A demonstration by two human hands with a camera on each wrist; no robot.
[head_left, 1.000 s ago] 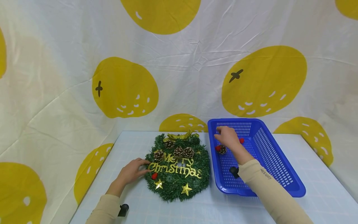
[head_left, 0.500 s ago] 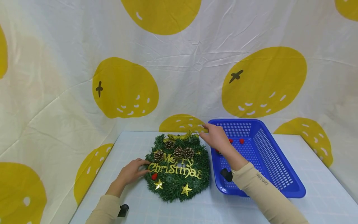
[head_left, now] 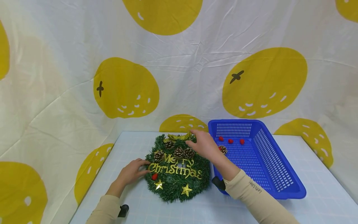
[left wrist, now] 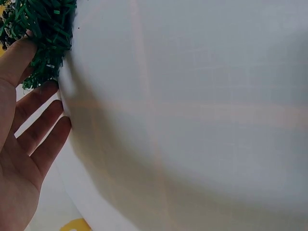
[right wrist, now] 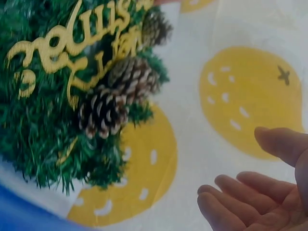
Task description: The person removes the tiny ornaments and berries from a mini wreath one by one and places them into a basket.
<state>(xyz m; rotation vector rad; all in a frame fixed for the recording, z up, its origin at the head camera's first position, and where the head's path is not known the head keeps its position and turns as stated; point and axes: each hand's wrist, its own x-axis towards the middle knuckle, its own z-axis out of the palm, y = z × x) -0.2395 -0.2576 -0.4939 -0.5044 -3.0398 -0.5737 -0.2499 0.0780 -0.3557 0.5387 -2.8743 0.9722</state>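
A green Christmas wreath (head_left: 176, 183) lies on the table, with gold "Merry Christmas" lettering (head_left: 174, 169), pine cones (head_left: 179, 152), gold stars (head_left: 186, 190) and a red ball (head_left: 154, 176). At its left edge my left hand (head_left: 133, 171) has thumb and index finger on either side of the foliage, holding it; the other fingers extend beside it in the left wrist view. Over the wreath's upper right edge, close to the gold ribbon (head_left: 180, 136), hovers my right hand (head_left: 207, 144). Its thumb and fingers (right wrist: 240, 197) stand apart with nothing between them in the right wrist view.
A blue plastic basket (head_left: 279, 168) stands right of the wreath, under the right forearm. Inside are a pine cone (head_left: 223, 149) and several small red pieces (head_left: 230, 141) near its far end. A patterned cloth (head_left: 190, 87) hangs behind the table.
My right hand has moved left from over the basket to the wreath's upper right, uncovering the red pieces and pine cone. The left hand stays at the wreath's edge.
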